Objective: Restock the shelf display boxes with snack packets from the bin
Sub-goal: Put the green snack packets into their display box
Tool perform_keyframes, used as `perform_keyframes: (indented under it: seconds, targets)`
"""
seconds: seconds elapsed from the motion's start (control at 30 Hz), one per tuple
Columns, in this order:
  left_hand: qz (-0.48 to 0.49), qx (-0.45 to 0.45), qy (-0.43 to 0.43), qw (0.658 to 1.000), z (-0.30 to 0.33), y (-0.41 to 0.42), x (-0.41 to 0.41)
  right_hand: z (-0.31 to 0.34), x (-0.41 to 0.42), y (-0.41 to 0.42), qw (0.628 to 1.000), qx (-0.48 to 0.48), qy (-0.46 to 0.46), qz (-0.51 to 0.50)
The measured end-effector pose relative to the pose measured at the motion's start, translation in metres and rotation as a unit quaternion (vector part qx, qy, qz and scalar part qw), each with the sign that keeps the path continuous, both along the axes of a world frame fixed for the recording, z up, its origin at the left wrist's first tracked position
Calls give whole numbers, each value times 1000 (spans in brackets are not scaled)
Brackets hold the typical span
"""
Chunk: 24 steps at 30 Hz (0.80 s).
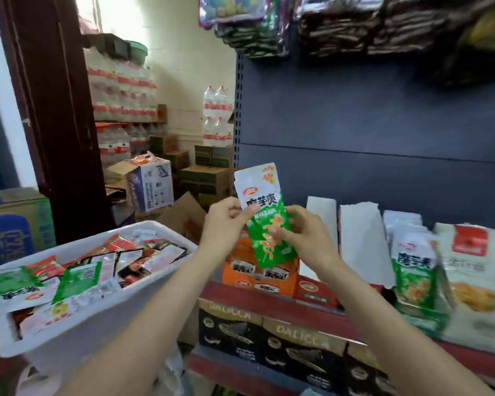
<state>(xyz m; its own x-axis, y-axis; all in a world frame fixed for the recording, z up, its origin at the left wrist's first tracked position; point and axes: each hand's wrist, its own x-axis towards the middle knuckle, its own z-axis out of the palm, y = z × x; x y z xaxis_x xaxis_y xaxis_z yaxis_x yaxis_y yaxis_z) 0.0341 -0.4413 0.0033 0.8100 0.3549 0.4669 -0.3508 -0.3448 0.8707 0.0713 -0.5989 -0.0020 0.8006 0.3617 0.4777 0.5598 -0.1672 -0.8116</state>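
- Two bare forearms come up from the bottom edge, nearest the lens, and both meet on one green-and-white snack packet (265,215) held upright in front of the shelf.
- Left hand (226,224) pinches the packet's left edge, thumb on the front, fingers curled behind it.
- Right hand (306,232) grips the lower right side, fingers curled round it, and one fingertip (275,232) lies across the printed front.
- One white bin (103,324) sits at lower left, piled with loose packets — green ones, red ones, a few dark ones. Too jumbled to count, and the bin's near corner is cut off by the frame.
- Just behind the held packet there's one orange display box (259,274) on the red shelf edge (269,298); the hands and packet hide its top, so I can't tell how full it is.
- To the right: two tall white card backs (363,238) stand on the shelf, then one display box of matching green packets (415,270), then one pale box with a red label (475,270). All of that side is smeared with blur.
- Below the shelf edge I count three dark cartons (300,347) in a row — the lettering looks like "DALICCA", and the third runs under the right arm.
- Stacked water bottles (120,90) and brown cartons fill the back left corner; can't count those.
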Motion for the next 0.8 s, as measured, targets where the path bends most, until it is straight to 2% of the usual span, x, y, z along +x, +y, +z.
perform_keyframes:
  seconds: [0.1, 0.2, 0.3, 0.5, 0.6, 0.8]
  targets:
    - [-3, 39, -13, 999, 11, -48, 10, 8, -2, -52, 999, 21, 4, -32]
    - [-115, 5, 7, 993, 21, -98, 20, 14, -5, -101, 996, 47, -10, -75]
    - [-177, 51, 2, 983, 27, -144, 26, 16, -6, -145, 989, 71, -23, -127]
    - [-180, 68, 8, 981, 26, -205, 47, 8, 8, -200, 978, 36, -21, -202]
    - [-181, 89, 20, 979, 20, -219, 56, 3, 12, -213, 975, -5, -22, -220]
    - [-196, 155, 33, 968, 13, -231, 63, 1, 14, -226, 970, -24, -41, -240]
